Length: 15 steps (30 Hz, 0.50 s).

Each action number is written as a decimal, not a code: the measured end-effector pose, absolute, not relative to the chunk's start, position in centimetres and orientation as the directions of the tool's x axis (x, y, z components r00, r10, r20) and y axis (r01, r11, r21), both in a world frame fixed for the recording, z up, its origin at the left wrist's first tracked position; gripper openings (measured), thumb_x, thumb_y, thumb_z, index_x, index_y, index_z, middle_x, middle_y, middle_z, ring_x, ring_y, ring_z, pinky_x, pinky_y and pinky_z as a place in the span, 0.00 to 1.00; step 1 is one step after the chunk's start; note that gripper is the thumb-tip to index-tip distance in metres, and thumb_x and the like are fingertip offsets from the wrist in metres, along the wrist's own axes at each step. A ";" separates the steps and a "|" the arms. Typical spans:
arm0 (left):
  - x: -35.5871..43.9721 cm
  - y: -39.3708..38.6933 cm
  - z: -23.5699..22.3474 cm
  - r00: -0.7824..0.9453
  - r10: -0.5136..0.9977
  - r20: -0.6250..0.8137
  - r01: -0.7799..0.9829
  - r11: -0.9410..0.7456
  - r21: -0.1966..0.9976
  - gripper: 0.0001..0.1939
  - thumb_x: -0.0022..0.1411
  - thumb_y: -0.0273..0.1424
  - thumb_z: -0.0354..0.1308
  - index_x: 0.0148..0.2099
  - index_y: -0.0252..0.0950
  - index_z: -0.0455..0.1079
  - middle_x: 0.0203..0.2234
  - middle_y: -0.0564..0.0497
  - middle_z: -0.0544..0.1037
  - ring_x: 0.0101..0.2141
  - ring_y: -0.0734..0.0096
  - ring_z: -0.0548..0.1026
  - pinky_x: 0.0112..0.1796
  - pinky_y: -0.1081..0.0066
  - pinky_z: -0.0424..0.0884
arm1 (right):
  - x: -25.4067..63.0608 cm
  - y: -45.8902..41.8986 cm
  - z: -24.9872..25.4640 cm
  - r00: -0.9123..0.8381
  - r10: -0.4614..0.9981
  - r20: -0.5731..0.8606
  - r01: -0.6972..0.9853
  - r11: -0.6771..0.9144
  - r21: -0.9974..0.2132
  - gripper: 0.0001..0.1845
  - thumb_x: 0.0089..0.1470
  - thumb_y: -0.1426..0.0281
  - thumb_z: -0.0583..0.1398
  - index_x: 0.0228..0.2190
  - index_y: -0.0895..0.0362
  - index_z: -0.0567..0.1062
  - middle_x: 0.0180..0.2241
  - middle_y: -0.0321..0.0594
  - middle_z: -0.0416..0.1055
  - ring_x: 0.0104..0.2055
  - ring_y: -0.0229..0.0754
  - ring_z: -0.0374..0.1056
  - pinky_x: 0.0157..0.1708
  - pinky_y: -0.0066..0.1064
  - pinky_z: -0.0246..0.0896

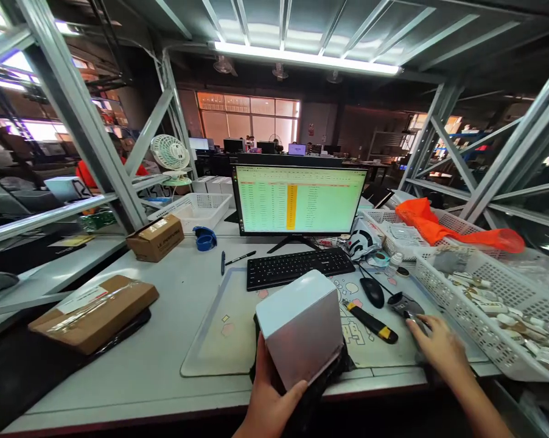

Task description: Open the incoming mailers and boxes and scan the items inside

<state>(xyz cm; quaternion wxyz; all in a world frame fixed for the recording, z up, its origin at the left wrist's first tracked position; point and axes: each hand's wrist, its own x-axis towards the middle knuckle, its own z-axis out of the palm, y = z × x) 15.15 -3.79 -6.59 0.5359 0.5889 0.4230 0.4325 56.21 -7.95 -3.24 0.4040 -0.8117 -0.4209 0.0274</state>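
At a warehouse desk, a person's left hand grips the lower corner of a white box, holding it tilted over black wrapping at the front edge of the desk mat, just before the keyboard. The right hand reaches with fingers spread onto a grey handheld scanner, touching it without closing round it, beside a black mouse and a yellow-tipped box cutter. A monitor glows with a green spreadsheet; white baskets flank the right.
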 end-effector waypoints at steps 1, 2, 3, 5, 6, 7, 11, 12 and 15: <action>15.6 -3.6 -6.2 0.330 0.942 0.062 0.010 -0.069 0.998 0.65 0.54 0.48 0.67 0.73 0.45 0.18 0.71 0.36 0.50 0.68 0.45 0.55 0.66 0.47 0.54 | 54.1 -8.9 -3.0 0.586 0.765 0.268 0.627 -0.218 -0.748 0.37 0.42 0.41 0.62 0.45 0.56 0.78 0.52 0.59 0.71 0.56 0.68 0.66 0.54 0.59 0.61; 16.1 -3.5 -5.7 0.404 0.912 0.073 -0.015 -0.073 0.997 0.66 0.52 0.49 0.69 0.73 0.45 0.21 0.71 0.36 0.52 0.68 0.44 0.56 0.66 0.47 0.55 | 51.7 -9.9 -2.8 0.485 0.845 0.226 0.538 -0.084 -0.839 0.41 0.44 0.42 0.63 0.53 0.54 0.74 0.57 0.56 0.68 0.59 0.64 0.64 0.56 0.56 0.62; 16.6 -3.4 -5.3 0.480 0.873 0.086 -0.035 -0.079 0.996 0.66 0.51 0.49 0.69 0.74 0.46 0.23 0.71 0.37 0.52 0.68 0.45 0.56 0.66 0.48 0.56 | 49.3 -10.9 -2.6 0.326 0.929 0.178 0.391 0.039 -0.919 0.46 0.46 0.43 0.65 0.61 0.50 0.66 0.62 0.53 0.63 0.61 0.62 0.63 0.56 0.54 0.63; 17.8 -3.4 -4.4 0.602 0.792 0.105 -0.029 -0.109 0.994 0.65 0.52 0.47 0.70 0.75 0.47 0.26 0.72 0.40 0.49 0.69 0.48 0.52 0.67 0.49 0.52 | 45.1 -12.5 -2.6 0.156 0.981 0.116 0.166 0.090 -0.982 0.51 0.44 0.43 0.68 0.64 0.48 0.62 0.62 0.52 0.64 0.60 0.62 0.64 0.56 0.53 0.63; 18.3 -3.4 -3.9 0.648 0.755 0.105 -0.003 -0.135 0.991 0.64 0.53 0.46 0.70 0.75 0.48 0.26 0.73 0.42 0.47 0.70 0.49 0.49 0.67 0.49 0.49 | 43.8 -13.1 -2.8 0.170 0.980 0.103 0.094 0.088 -0.992 0.51 0.43 0.42 0.70 0.62 0.50 0.65 0.59 0.52 0.68 0.58 0.63 0.66 0.56 0.52 0.63; 18.7 -3.4 -3.4 0.691 0.717 0.097 0.032 -0.164 0.986 0.63 0.54 0.45 0.69 0.75 0.49 0.25 0.73 0.43 0.45 0.71 0.50 0.48 0.68 0.48 0.47 | 43.0 -13.7 -3.1 0.220 0.972 0.084 0.035 0.078 -0.996 0.50 0.40 0.42 0.71 0.59 0.53 0.68 0.55 0.53 0.72 0.56 0.63 0.68 0.55 0.52 0.64; 19.4 -2.0 -2.0 0.815 0.567 0.116 0.160 -0.413 0.897 0.50 0.59 0.42 0.65 0.75 0.53 0.40 0.73 0.48 0.48 0.70 0.47 0.49 0.67 0.44 0.47 | 44.0 -16.4 -5.4 0.443 0.897 0.010 -0.229 0.123 -0.966 0.46 0.41 0.46 0.72 0.56 0.55 0.68 0.49 0.49 0.76 0.52 0.60 0.71 0.55 0.50 0.65; 19.5 -1.3 -1.9 0.825 0.548 0.138 0.199 -0.510 0.837 0.44 0.60 0.42 0.64 0.73 0.54 0.47 0.72 0.49 0.50 0.70 0.46 0.49 0.67 0.42 0.47 | 44.6 -17.2 -6.1 0.513 0.858 -0.021 -0.287 0.149 -0.946 0.44 0.44 0.48 0.72 0.57 0.54 0.68 0.49 0.48 0.76 0.52 0.58 0.72 0.56 0.49 0.64; 20.3 0.6 -2.7 0.859 0.506 0.075 0.373 -0.720 0.585 0.32 0.62 0.40 0.60 0.68 0.54 0.62 0.70 0.49 0.56 0.70 0.38 0.46 0.64 0.31 0.40 | 46.1 -19.2 -7.8 0.725 0.671 -0.155 -0.408 0.238 -0.881 0.37 0.47 0.50 0.71 0.54 0.55 0.71 0.47 0.44 0.78 0.53 0.55 0.71 0.57 0.48 0.65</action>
